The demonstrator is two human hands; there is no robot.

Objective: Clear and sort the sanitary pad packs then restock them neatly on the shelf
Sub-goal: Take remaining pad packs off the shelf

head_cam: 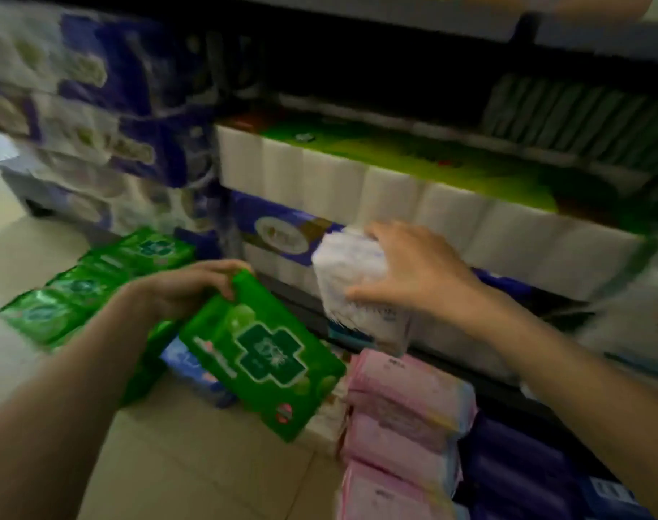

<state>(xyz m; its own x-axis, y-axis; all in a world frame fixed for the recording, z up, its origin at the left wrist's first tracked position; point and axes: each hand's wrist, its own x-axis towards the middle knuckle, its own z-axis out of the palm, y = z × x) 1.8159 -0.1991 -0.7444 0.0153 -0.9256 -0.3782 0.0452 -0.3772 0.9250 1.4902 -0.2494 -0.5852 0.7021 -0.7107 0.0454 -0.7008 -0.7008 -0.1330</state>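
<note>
My left hand grips the top edge of a green sanitary pad pack with a dark green cross, held tilted above the floor. My right hand holds a white pad pack in front of the lower shelf. Several more green packs lie in a row on the floor at the left. A stack of pink packs stands at bottom centre, with purple packs to its right. A blue pack lies under the green one.
Large tissue-roll bundles fill the shelf behind my hands. Blue-and-white roll packs are stacked at the left. The dark shelf edge runs diagonally to the lower right. Beige floor tiles show below.
</note>
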